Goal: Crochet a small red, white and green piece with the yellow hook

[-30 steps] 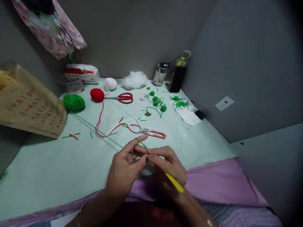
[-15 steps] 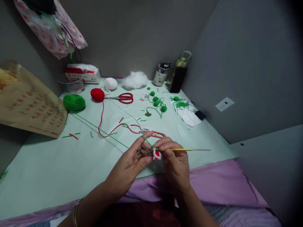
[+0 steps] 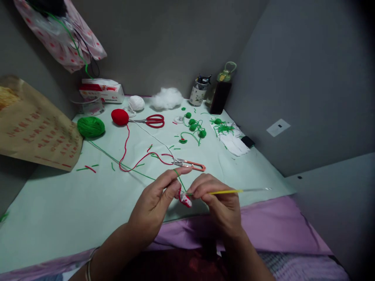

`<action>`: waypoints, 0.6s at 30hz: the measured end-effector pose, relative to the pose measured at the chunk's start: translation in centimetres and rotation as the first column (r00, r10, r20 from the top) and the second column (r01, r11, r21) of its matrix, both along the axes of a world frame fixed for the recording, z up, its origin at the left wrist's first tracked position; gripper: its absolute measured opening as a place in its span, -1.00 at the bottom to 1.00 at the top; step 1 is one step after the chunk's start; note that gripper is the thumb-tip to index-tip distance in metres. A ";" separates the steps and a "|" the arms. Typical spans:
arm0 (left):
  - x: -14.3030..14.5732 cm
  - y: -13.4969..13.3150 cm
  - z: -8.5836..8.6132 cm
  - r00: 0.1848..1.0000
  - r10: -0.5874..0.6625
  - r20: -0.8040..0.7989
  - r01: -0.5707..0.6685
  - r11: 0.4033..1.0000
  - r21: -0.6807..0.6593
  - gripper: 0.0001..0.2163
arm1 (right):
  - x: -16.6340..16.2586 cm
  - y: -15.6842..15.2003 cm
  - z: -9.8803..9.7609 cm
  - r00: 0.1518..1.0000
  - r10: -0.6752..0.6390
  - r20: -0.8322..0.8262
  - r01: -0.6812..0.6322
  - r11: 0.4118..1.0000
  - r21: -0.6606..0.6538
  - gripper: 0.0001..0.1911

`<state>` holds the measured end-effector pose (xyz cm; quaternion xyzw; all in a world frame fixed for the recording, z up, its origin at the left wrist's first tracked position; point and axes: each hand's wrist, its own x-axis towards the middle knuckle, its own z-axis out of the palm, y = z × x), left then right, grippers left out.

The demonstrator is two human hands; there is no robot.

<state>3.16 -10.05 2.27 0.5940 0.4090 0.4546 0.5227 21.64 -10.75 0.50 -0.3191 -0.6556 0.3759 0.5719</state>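
Observation:
Between my fingers is a small red and white crochet piece [image 3: 185,200], held by my left hand [image 3: 155,199] in a pinch. Green yarn runs over the left index finger, which is stretched out, down to the piece. My right hand [image 3: 221,199] grips a crochet hook [image 3: 227,192] with a yellow handle, its working tip at the piece and its metal rear end pointing right. The tip itself is partly hidden by fingers and yarn. Just beyond the left fingertips lie thread snips [image 3: 190,164] with orange handles. A green yarn ball [image 3: 91,127] feeds the strand from the left.
Red-handled scissors [image 3: 154,121] lie beside a red yarn ball [image 3: 120,116] and a white yarn ball [image 3: 136,103]. White stuffing [image 3: 166,98], a pen cup [image 3: 199,94] and a bottle [image 3: 222,91] line the back wall. Green crocheted balls [image 3: 192,125] lie mid-table. A paper bag [image 3: 41,125] leans at left.
The crochet piece has shifted left and slightly down and has turned, showing more red at its edge. My right hand and the hook have moved a little right and down, the hook tilting.

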 end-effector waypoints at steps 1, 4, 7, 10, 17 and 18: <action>-0.1 0.0 0.0 0.999 0.029 -0.021 -0.028 0.997 0.066 -0.68 | 0.2 -0.2 0.3 0.997 -0.021 0.072 0.017 0.998 0.058 -0.82; -0.2 0.0 0.1 0.991 0.107 -0.077 -0.082 0.958 0.275 -0.63 | 0.5 -0.8 1.2 0.957 -0.098 0.273 0.027 0.967 0.253 -0.80; -0.4 0.1 0.1 0.985 0.131 -0.115 -0.079 0.924 0.375 -0.59 | 0.6 -1.3 1.9 0.888 -0.183 0.421 -0.004 0.914 0.406 -0.79; -0.5 0.1 0.3 0.982 0.149 -0.120 -0.094 0.921 0.377 -0.59 | 0.7 -1.8 2.5 0.788 -0.282 0.548 -0.030 0.870 0.492 -0.79; -0.6 0.6 1.4 0.993 0.079 -0.084 -0.049 0.948 0.316 -0.70 | 0.9 -1.4 3.0 0.653 -0.462 0.600 -0.089 0.740 0.667 -0.75; -0.6 0.7 1.4 0.992 0.078 -0.096 -0.042 0.941 0.335 -0.70 | 0.9 -1.4 3.0 0.648 -0.468 0.601 -0.094 0.734 0.673 -0.76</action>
